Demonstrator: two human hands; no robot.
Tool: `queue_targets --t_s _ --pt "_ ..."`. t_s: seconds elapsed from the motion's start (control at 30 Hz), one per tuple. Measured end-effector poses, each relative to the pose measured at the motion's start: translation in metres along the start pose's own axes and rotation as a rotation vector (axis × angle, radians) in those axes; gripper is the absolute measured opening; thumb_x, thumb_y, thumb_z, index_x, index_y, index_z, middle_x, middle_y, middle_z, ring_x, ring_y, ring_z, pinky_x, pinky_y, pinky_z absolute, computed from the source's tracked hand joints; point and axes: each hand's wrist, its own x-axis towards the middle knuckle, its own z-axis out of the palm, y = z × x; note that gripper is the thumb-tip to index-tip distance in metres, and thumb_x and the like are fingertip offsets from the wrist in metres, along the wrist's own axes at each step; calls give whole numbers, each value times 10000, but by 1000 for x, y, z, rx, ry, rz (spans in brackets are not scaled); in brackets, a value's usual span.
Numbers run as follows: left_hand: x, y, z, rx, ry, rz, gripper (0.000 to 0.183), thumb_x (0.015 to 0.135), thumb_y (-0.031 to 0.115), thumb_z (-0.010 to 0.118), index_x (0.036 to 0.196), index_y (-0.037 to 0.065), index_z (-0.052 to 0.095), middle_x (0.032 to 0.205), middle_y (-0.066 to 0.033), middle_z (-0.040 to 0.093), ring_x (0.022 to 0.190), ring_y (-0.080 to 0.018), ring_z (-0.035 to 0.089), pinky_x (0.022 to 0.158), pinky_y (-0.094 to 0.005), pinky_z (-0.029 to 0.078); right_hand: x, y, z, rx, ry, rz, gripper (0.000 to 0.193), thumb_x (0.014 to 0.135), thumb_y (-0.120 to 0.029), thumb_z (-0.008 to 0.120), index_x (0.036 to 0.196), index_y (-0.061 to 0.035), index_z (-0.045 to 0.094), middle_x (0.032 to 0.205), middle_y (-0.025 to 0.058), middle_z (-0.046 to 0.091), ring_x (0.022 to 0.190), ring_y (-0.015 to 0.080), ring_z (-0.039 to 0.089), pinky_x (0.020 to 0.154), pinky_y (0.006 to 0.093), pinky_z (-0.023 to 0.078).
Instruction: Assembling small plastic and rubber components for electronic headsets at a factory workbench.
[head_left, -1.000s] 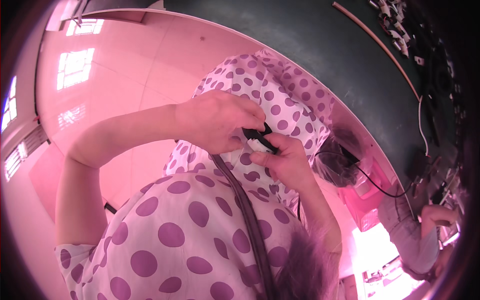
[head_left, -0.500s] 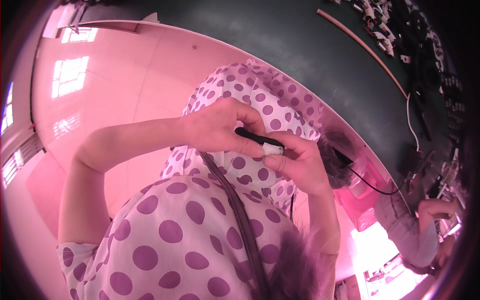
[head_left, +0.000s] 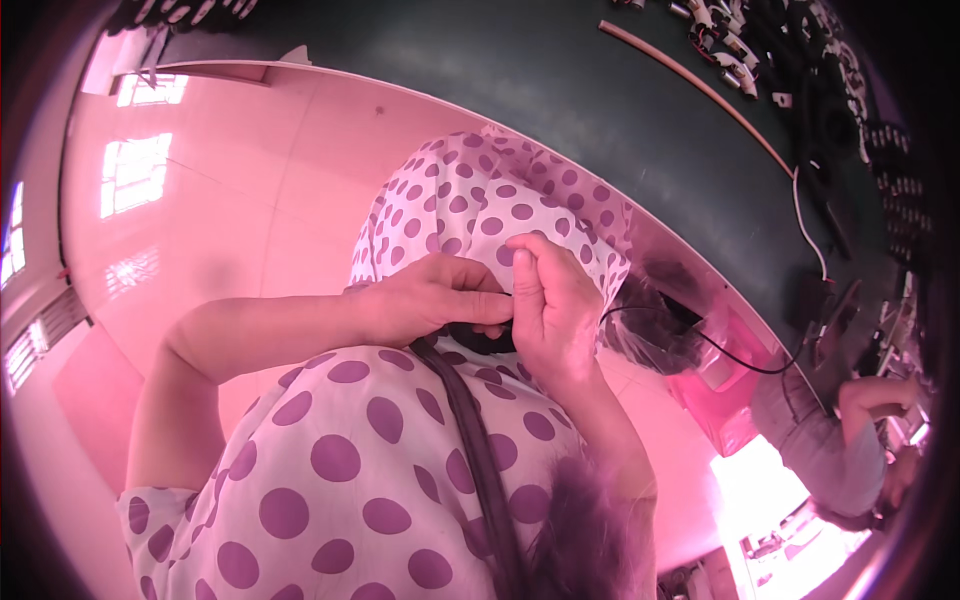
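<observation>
In front of my body, my left hand (head_left: pixel 440 300) is closed, its thumb and curled fingers gripping a dark black piece (head_left: pixel 486 340). Only the lower side of that piece shows beneath the fingers. My right hand (head_left: pixel 553 300) is pressed up close beside it, thumb raised along the bent index finger. Those fingers are closed, and what they hold, if anything, is hidden. Both hands hover over my lap, which a white cloth with purple dots (head_left: pixel 490 205) covers.
A dark green tabletop (head_left: pixel 560 90) stretches across the far side, with a long thin strip (head_left: pixel 690 80) on it. Small white parts with wires (head_left: pixel 735 65) lie at the far right. A black cable (head_left: pixel 740 365) hangs at the table edge. Another person's arm (head_left: pixel 865 415) is at right.
Both hands have come lower and nearer my body. The right hand has turned with its fingers upward. The black piece has dropped lower, and its white part is now out of sight.
</observation>
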Motion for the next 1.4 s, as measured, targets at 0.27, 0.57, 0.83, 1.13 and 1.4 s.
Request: queue_targets --t_s 0.27,0.57,0.83,1.13,1.4 --pt "-7 -27 -4 -2 -5 -93 203 869 204 518 902 4 512 753 -7 493 680 -96 456 653 -231 368 -18 11 9 250 -231 255 124 861 -69 424 912 -17 524 587 116 530 507 229 546 511 311 425" --pt "-14 -30 7 -107 88 -99 165 800 176 464 767 17 490 613 11 443 562 -63 382 527 -204 302 -28 10 5 251 -335 249 88 843 -33 405 879 -20 484 576 136 520 501 263 552 500 335 428" --pt "-21 -35 10 -214 100 -34 135 789 139 476 716 26 478 587 16 409 534 -53 355 495 -203 277 -36 7 6 254 -325 229 63 836 -26 412 863 -24 469 565 138 514 498 290 552 492 345 426" --pt "-22 -37 10 -292 155 -42 94 725 83 488 752 -8 487 603 -1 371 506 -79 317 471 -216 260 -38 6 6 242 -370 232 59 828 -16 413 869 -21 457 578 139 516 512 296 552 499 350 425" --pt "-24 -44 6 -342 87 5 48 739 50 506 733 7 486 571 19 375 481 -62 300 450 -213 243 -45 8 10 333 -296 177 74 842 -20 395 867 -17 465 590 116 517 497 243 541 491 315 420"
